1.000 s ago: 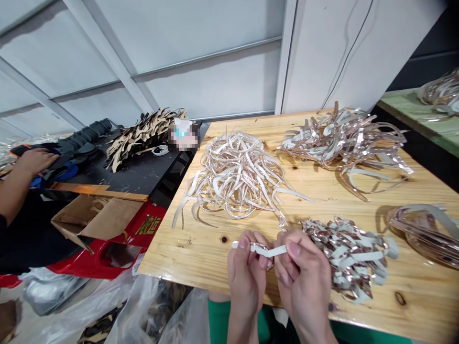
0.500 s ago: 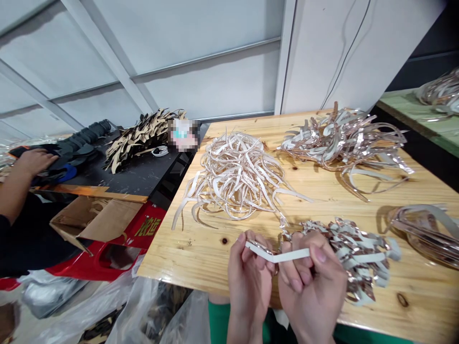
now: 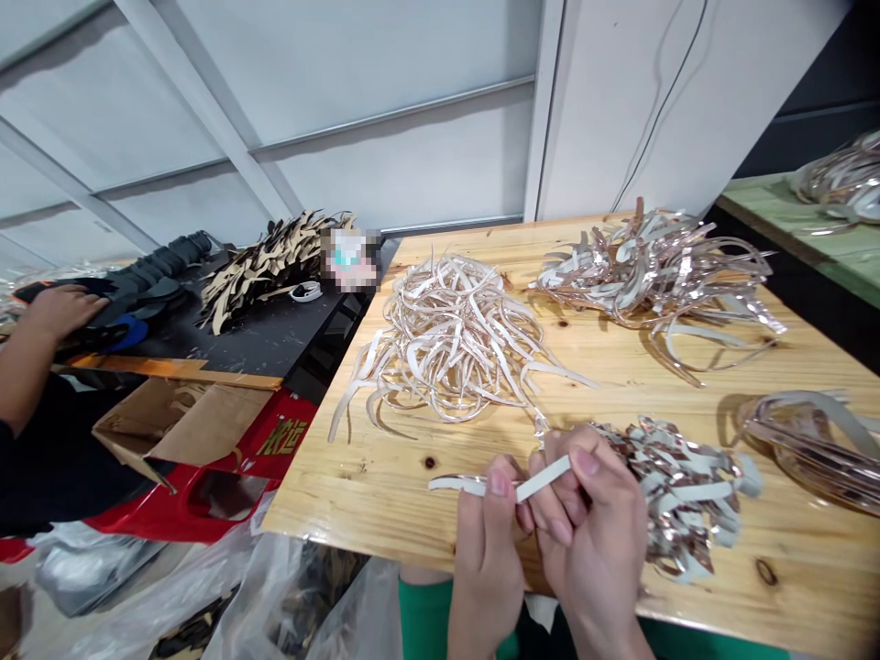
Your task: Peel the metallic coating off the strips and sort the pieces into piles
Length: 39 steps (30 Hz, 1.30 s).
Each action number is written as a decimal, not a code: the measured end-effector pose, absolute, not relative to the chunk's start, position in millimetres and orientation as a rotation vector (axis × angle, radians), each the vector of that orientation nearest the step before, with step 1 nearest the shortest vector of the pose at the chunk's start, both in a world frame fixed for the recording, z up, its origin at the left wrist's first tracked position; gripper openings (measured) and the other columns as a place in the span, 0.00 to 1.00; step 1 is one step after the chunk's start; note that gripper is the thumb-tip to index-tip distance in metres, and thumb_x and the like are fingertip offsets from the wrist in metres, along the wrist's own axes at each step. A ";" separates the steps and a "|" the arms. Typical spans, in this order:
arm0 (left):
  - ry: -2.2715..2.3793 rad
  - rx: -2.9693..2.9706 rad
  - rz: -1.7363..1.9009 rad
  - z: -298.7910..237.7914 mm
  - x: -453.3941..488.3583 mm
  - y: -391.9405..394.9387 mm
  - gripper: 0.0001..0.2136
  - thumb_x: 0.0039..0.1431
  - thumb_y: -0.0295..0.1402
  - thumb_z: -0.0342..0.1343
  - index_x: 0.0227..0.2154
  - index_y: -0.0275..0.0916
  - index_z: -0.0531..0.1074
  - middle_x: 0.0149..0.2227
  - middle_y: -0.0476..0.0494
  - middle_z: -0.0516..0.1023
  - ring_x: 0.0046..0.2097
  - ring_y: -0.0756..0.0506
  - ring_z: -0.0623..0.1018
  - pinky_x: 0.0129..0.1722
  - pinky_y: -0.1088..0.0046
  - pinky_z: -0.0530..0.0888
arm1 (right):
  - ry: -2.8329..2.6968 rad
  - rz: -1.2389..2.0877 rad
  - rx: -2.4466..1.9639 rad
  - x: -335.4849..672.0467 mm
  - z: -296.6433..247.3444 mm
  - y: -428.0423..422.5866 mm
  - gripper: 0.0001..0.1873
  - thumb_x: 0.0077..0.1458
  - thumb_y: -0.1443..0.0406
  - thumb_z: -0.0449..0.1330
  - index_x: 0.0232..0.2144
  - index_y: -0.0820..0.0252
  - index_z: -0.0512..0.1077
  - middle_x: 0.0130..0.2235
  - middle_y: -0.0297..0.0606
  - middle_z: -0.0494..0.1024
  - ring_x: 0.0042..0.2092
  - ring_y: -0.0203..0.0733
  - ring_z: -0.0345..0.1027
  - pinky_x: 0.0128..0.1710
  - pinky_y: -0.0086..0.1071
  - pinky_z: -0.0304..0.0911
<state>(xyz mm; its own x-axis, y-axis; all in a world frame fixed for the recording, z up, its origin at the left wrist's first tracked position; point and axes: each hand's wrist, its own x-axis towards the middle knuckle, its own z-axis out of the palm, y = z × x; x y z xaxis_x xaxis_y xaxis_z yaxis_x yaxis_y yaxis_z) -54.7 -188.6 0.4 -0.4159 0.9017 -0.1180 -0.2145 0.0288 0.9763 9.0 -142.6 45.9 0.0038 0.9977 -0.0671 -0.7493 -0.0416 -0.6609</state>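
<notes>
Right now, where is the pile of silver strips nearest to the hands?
In the head view, the pile of silver strips lies on the near right of the wooden table, just beside the right hand, left of a glossy curled bundle.

Strip point(image 3: 543, 480) between left hand point(image 3: 487, 561), right hand point(image 3: 592, 541)

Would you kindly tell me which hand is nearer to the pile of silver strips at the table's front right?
The right hand is nearer, at the left edge of the pile of silver strips. The left hand is further off, beyond the right hand.
</notes>
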 end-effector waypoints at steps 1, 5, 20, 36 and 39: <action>1.353 0.765 1.561 -1.0 -54.8 -187.9 0.27 0.70 0.59 0.53 0.25 0.42 0.67 0.26 0.49 0.65 0.31 0.45 0.67 0.36 0.68 0.68 | -0.467 1.530 -0.638 8.6 47.8 -141.8 0.21 0.63 0.61 0.65 0.21 0.56 0.65 0.17 0.21 0.57 0.15 0.29 0.43 0.13 0.23 0.52; 1.229 0.731 1.635 -2.6 -53.4 -183.4 0.26 0.72 0.55 0.53 0.23 0.42 0.66 0.26 0.48 0.66 0.31 0.45 0.66 0.38 0.68 0.66 | -0.297 1.589 -0.678 7.1 54.7 -139.6 0.20 0.60 0.61 0.67 0.21 0.56 0.65 0.17 0.20 0.57 0.15 0.28 0.43 0.13 0.23 0.59; 1.048 0.533 1.534 13.9 -80.1 -180.7 0.23 0.67 0.49 0.63 0.23 0.38 0.74 0.25 0.48 0.69 0.32 0.46 0.72 0.38 0.70 0.72 | -0.115 1.517 -0.541 5.1 62.7 -135.5 0.17 0.56 0.67 0.66 0.21 0.57 0.63 0.18 0.21 0.57 0.16 0.28 0.40 0.13 0.20 0.48; 1.405 0.746 2.138 25.1 -76.1 -184.9 0.21 0.70 0.53 0.57 0.30 0.42 0.79 0.29 0.46 0.75 0.33 0.44 0.73 0.35 0.68 0.70 | -0.965 1.560 -0.807 5.1 15.4 -147.0 0.16 0.62 0.53 0.70 0.35 0.54 0.71 0.29 0.28 0.67 0.28 0.36 0.62 0.27 0.28 0.61; 1.405 0.806 2.092 22.9 -76.0 -188.4 0.21 0.69 0.55 0.57 0.32 0.43 0.80 0.30 0.46 0.76 0.34 0.43 0.73 0.37 0.67 0.70 | -1.317 1.555 -0.901 6.8 9.9 -150.6 0.18 0.69 0.54 0.64 0.31 0.56 0.66 0.29 0.29 0.65 0.30 0.37 0.61 0.29 0.29 0.57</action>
<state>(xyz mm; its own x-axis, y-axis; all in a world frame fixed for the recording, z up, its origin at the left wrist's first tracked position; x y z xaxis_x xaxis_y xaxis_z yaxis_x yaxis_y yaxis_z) -76.0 -188.4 22.9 -0.7054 0.6799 0.2002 -0.0719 -0.3496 0.9342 6.8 -150.6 9.9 -0.3479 0.9374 0.0134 -0.1674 -0.0480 -0.9847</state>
